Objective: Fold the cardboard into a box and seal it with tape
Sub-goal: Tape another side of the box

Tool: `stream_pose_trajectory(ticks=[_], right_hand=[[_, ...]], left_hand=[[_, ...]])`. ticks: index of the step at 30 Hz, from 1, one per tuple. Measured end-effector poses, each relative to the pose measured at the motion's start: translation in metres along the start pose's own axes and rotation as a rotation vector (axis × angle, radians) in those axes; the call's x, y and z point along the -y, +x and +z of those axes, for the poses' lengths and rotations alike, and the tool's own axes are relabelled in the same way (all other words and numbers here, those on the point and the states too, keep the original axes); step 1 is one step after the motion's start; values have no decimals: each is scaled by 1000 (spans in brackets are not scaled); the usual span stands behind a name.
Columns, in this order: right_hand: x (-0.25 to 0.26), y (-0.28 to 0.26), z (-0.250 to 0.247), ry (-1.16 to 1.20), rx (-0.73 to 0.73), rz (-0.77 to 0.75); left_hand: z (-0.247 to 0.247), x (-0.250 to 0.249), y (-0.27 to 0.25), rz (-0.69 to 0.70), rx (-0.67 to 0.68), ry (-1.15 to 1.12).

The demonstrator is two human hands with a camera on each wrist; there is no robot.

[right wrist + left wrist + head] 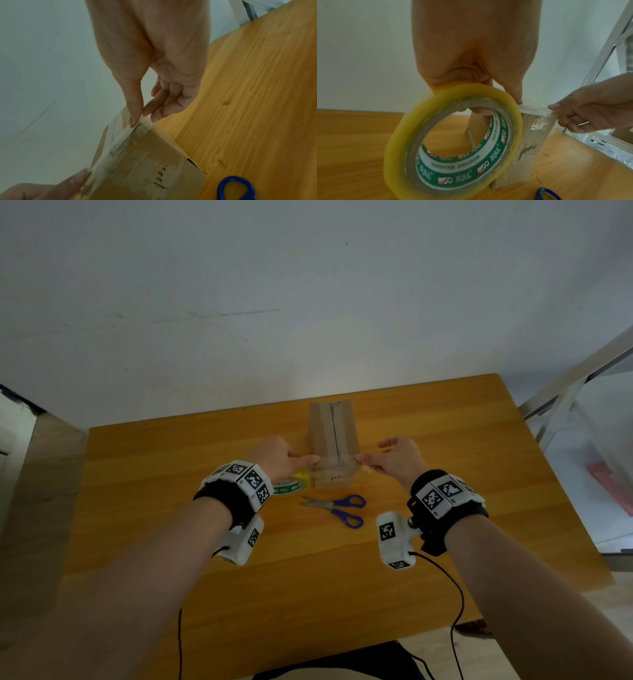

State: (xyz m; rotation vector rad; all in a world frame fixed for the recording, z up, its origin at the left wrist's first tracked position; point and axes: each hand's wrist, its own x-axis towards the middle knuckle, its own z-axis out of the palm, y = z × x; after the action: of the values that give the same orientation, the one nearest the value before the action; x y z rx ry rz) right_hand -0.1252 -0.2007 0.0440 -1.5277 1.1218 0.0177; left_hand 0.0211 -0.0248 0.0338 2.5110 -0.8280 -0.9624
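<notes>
Head view: left hand (279,455) gripping tape roll (291,482), right hand (397,458) seemingly pinching tape across box (334,436).

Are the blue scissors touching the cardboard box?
Apart. The head view shows bare table between the scissors and the box.

We seem to be in a plain indoor workroom — a wooden table (445,508) pushed against a bare white wall (308,285), a white metal frame (565,378) with plastic-wrapped goods (609,446) beside it — whether home or office, we cannot tell.
</notes>
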Motion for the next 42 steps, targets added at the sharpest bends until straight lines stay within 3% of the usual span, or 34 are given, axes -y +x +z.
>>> stream_pose_trajectory(ticks=[7, 11, 13, 15, 18, 20, 22, 27, 37, 42], right_hand=[[3, 6, -10, -164, -71, 32], [9, -2, -9, -379, -90, -57], [11, -8, -8, -479, -108, -181], [12, -19, -3, -601, -95, -408], [7, -33, 15, -874, 105, -749], [-3, -34, 24, -1074, 237, -841], [-14, -30, 27, -1204, 279, -868], [-31, -19, 26, -1318, 203, -964], [-30, -14, 23, -1357, 232, -985], [-30, -12, 19, -1293, 256, -989]], left_hand=[[16, -15, -4, -76, -12, -37], [14, -15, -4, -96, -12, -29], [13, -18, -6, -101, -15, -12], [14, -21, -8, -106, -19, -32], [16, -22, -7, -90, -16, -96], [16, -20, -7, -80, -9, -152], [14, -16, -8, -62, 20, -184], [2, -3, -10, 8, 153, -238], [-8, 2, -7, 25, 142, 64], [-6, 2, -14, 92, 110, -9]])
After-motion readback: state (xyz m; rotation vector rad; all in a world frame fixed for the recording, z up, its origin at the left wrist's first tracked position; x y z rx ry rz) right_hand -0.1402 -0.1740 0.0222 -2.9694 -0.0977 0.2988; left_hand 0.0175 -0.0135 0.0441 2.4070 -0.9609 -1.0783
